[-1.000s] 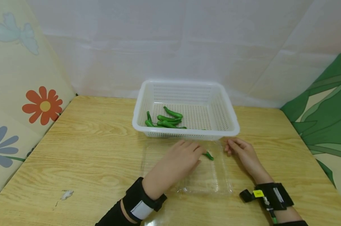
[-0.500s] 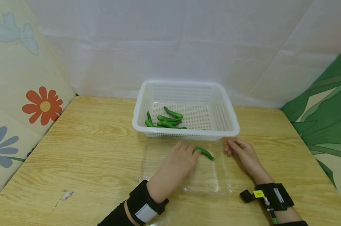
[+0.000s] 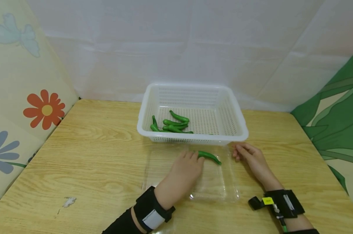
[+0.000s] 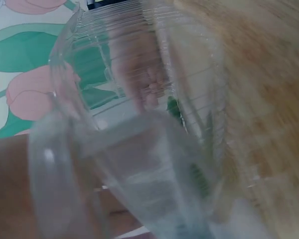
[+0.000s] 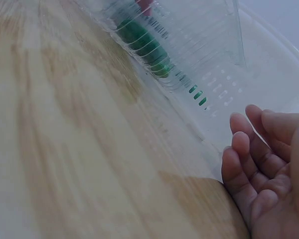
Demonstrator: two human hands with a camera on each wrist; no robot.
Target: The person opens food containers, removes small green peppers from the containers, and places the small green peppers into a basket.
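A green chili pepper [image 3: 209, 157] lies in a clear plastic container [image 3: 211, 185]. My left hand [image 3: 183, 174] reaches over the container from the left, its curled fingertips holding the pepper's left end; the thumb is hidden below. Through the ribbed wall in the right wrist view, a reddish fingertip [image 5: 145, 6] shows right by the green pepper [image 5: 144, 45]. On the container's right side, my right hand [image 3: 250, 161] rests at the wood with loosely bent fingers and nothing in them. The left wrist view is mostly filled by the blurred clear plastic [image 4: 134, 149].
Directly behind the container stands a white perforated basket [image 3: 194, 137]. Several green chili peppers [image 3: 174, 123] lie in its left part. A wood-grain table [image 3: 100, 146] bears everything, with a white cloth [image 3: 176, 48] at the back and printed panels at both sides.
My left hand has drawn back leftward and slightly down, uncovering more of the pepper, which has shifted a little to the left in the last half second. The right hand has stayed still.
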